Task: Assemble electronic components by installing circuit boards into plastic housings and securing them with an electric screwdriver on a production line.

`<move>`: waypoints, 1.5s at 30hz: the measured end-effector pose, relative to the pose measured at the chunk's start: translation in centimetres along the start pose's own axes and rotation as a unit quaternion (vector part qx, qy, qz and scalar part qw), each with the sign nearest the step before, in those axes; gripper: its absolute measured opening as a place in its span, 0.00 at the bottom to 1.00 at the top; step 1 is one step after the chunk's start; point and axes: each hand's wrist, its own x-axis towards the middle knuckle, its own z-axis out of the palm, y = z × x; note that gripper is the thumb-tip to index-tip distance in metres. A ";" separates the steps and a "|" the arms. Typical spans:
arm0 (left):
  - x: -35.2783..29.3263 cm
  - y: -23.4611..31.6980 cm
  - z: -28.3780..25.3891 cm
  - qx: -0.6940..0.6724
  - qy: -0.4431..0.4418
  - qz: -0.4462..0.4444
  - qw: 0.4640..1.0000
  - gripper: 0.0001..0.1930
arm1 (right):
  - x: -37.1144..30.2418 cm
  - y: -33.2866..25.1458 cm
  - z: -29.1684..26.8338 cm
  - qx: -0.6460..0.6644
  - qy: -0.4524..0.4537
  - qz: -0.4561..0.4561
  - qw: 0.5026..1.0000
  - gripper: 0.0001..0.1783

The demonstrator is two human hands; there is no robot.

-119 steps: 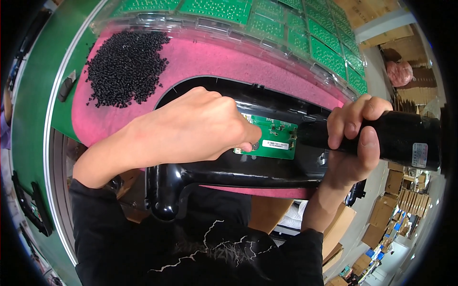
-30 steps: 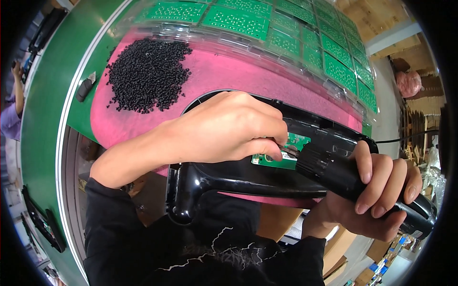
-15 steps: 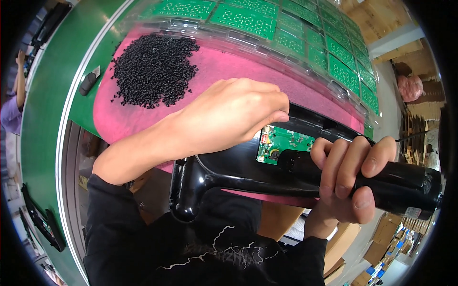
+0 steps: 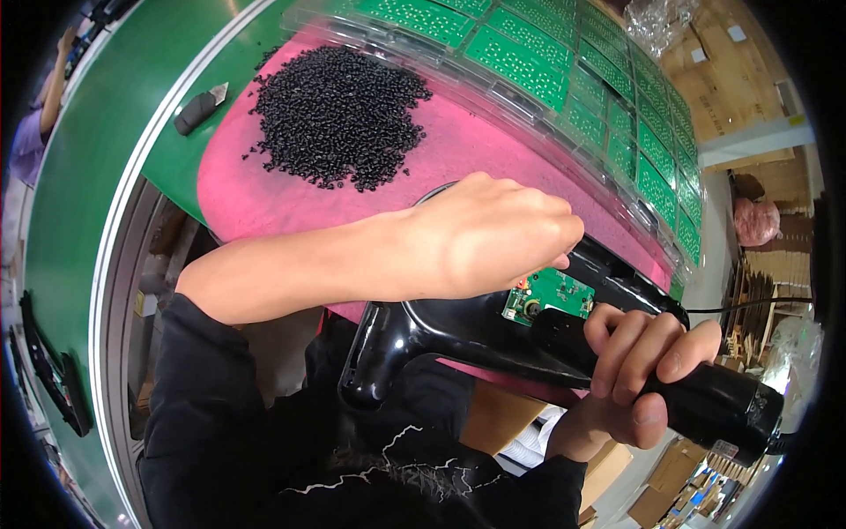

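Note:
My right hand (image 4: 641, 375) wraps around a black electric screwdriver (image 4: 721, 413). The tool lies slanted, its narrower front end over a green circuit board (image 4: 564, 295). That board sits inside a long, glossy black plastic housing (image 4: 458, 331) with a rounded arm at its left end. My left hand (image 4: 502, 234) is closed above the housing's far side, beside the board. Its curled fingertips are mostly hidden, so what they pinch cannot be made out. Past my left hand, a heap of small black screws (image 4: 339, 119) lies on a pink mat (image 4: 242, 189).
A clear plastic tray (image 4: 458, 62) of green circuit boards runs along the mat's far side. A dark utility knife (image 4: 198, 110) lies on the green bench (image 4: 172, 163) to the left. Beyond the bench at far left is another person's arm (image 4: 55, 93). Stacked cardboard (image 4: 758, 273) stands at right.
The whole view has shifted, with the mat and tray now further right. The screwdriver's rear end has tipped toward me. My left hand has edged slightly right over the housing, still closed.

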 end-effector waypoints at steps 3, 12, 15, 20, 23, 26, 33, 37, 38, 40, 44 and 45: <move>0.3 0.0 0.4 -0.008 0.004 0.015 1.000 0.07 | -0.3 -0.6 0.5 -0.019 0.033 0.004 0.999 0.18; 0.1 -0.3 0.6 -0.022 0.019 0.039 0.999 0.06 | -0.2 -0.3 0.8 -0.029 0.051 -0.001 0.998 0.19; 0.1 -0.2 0.5 -0.010 0.012 0.037 0.999 0.06 | -0.3 -0.2 0.6 -0.019 0.060 -0.005 0.998 0.20; 0.2 0.0 0.3 0.025 -0.015 0.017 0.999 0.07 | -0.4 -0.3 0.1 -0.015 0.047 -0.007 0.999 0.20; 0.1 0.1 0.2 0.037 -0.029 0.013 0.999 0.07 | -0.3 -0.2 -0.4 -0.013 0.014 -0.007 1.000 0.21; 0.1 0.2 0.4 0.044 -0.025 0.016 0.999 0.07 | 0.0 0.1 -0.6 -0.030 -0.035 -0.009 0.999 0.22; -0.2 0.1 0.3 0.054 -0.066 0.002 0.996 0.08 | 0.3 1.3 1.0 -0.018 0.004 0.015 1.000 0.21; 0.1 0.2 0.5 0.043 -0.053 0.029 0.997 0.09 | 0.4 1.1 2.2 -0.030 0.085 0.018 0.996 0.21; 0.1 0.2 0.5 0.034 -0.046 0.033 0.998 0.09 | 0.4 1.0 2.1 -0.031 0.086 0.017 0.996 0.21; -0.1 0.2 0.4 0.035 -0.050 0.036 0.997 0.09 | 0.4 0.9 1.8 -0.023 0.075 0.025 0.997 0.19; 0.0 0.3 -0.4 0.024 -0.114 0.043 0.992 0.09 | -0.3 0.2 0.9 -0.004 0.060 -0.002 0.998 0.18; 0.2 0.4 -0.5 0.023 -0.117 0.048 0.992 0.09 | -0.4 -0.3 0.6 -0.023 0.063 -0.026 0.997 0.18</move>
